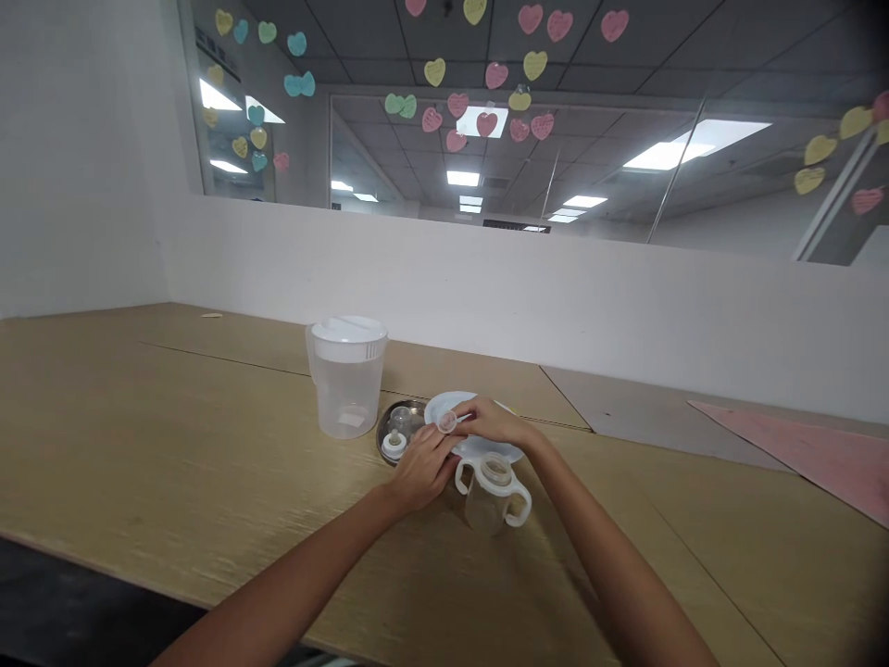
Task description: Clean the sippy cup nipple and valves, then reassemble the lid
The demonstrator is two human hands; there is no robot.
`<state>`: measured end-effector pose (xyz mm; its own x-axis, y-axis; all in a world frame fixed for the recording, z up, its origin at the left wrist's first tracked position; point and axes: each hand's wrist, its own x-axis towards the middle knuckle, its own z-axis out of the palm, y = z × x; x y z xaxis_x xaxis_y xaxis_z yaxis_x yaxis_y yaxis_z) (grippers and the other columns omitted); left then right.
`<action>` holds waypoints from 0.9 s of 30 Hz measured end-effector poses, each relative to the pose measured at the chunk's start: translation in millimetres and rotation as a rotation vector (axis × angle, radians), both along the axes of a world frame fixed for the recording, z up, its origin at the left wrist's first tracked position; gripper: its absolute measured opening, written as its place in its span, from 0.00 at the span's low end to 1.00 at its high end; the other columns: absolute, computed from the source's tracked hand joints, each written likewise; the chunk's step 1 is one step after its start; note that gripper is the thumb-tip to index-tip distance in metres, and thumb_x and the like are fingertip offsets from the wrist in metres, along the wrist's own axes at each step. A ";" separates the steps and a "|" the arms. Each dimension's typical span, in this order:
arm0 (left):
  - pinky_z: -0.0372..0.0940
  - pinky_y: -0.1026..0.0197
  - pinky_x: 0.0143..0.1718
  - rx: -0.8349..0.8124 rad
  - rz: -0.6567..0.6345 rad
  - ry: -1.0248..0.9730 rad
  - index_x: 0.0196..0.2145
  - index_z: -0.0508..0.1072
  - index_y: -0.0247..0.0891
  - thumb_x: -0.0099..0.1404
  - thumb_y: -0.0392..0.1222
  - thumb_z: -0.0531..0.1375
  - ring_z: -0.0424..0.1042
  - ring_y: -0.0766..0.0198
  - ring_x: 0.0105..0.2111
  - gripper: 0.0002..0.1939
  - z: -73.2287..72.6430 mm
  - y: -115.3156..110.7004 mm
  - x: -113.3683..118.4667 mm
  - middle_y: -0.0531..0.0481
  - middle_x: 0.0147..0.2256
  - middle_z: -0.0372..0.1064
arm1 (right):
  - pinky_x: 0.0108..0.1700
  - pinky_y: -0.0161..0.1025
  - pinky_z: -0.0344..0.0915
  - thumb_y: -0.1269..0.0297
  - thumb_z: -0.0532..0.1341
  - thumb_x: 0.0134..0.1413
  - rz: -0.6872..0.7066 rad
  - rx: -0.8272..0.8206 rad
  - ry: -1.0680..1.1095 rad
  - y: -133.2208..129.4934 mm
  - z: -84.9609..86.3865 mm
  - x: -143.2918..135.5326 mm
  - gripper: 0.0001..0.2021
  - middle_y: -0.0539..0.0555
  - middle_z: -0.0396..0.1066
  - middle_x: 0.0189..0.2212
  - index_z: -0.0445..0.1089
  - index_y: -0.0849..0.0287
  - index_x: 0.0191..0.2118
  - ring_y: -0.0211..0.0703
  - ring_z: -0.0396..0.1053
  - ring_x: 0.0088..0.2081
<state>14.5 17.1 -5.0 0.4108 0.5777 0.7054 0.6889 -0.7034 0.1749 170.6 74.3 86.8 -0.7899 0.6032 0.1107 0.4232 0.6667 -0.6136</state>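
Observation:
A small clear scoop is pinched in the fingers of my right hand, over the left side of a white plate. My left hand is just below and left of it, fingers closed together and reaching to the scoop; what they grip is hidden. In front of the plate stands a clear baby bottle with two white handles, its top uncovered. Partly behind my left hand, a round metal tray carries a bottle teat in a white ring and a clear cap.
A clear pitcher with a white lid stands left of the tray on the wooden table. A pink sheet lies at the far right. Behind the table is a white wall with a window bearing heart-shaped notes.

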 end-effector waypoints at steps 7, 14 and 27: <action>0.54 0.51 0.52 0.022 -0.025 -0.049 0.49 0.64 0.40 0.64 0.41 0.51 0.59 0.57 0.50 0.15 4.6 -0.5 -4.3 0.45 0.49 0.62 | 0.31 0.32 0.58 0.59 0.53 0.48 -0.235 0.028 -0.106 13.5 2.9 25.4 0.14 0.50 0.67 0.22 0.71 0.63 0.29 0.35 0.62 0.26; 0.56 0.53 0.48 0.013 -0.018 -0.042 0.44 0.67 0.39 0.65 0.39 0.50 0.62 0.58 0.46 0.12 4.8 -2.0 -3.3 0.46 0.44 0.65 | 0.23 0.32 0.53 0.72 0.59 0.32 -0.367 -0.017 -0.340 26.2 -30.4 28.2 0.04 0.51 0.67 0.17 0.71 0.63 0.19 0.35 0.59 0.20; 0.56 0.55 0.46 0.000 0.208 -0.437 0.41 0.67 0.39 0.65 0.37 0.48 0.63 0.59 0.43 0.11 9.6 10.2 -24.7 0.48 0.40 0.67 | 0.35 0.34 0.64 0.54 0.53 0.52 -0.189 -0.146 0.150 18.5 -25.2 4.8 0.16 0.53 0.69 0.27 0.67 0.64 0.32 0.38 0.68 0.30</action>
<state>-10.2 27.3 4.6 -0.0484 0.6160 0.7863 0.6767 -0.5588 0.4794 175.4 92.9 61.6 -0.6430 0.7566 0.1188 0.4287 0.4841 -0.7628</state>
